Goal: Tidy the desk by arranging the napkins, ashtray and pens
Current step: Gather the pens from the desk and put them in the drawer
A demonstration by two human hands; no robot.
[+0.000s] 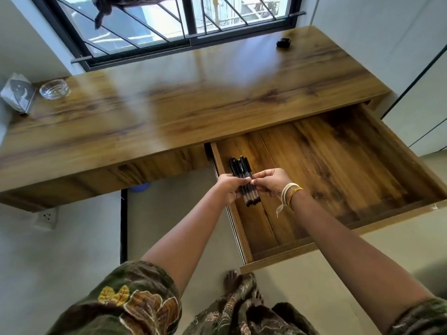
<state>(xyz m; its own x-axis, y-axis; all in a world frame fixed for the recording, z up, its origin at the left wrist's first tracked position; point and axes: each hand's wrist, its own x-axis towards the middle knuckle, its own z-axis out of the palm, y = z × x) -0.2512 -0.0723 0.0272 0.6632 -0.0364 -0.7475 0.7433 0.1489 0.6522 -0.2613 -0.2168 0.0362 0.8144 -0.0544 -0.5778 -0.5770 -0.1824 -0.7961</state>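
Note:
A bundle of several black pens (pixel 240 166) is held over the left end of the open wooden drawer (pixel 338 165). My left hand (pixel 228 186) grips the bundle from the left. My right hand (pixel 272 181) pinches it from the right, thread bracelets on its wrist. The pens' middle is hidden by my fingers. A clear glass ashtray (pixel 54 89) stands at the desk's far left corner. Beside it, at the very left edge, lies a grey pack of napkins (pixel 18 95).
The wooden desk (pixel 169 105) runs under a barred window. A small black box (pixel 283 42) sits at its far right. The drawer sticks out toward me at the right. A wall socket (pixel 47 216) lies low at the left. My bare foot (pixel 233 281) stands below the drawer front.

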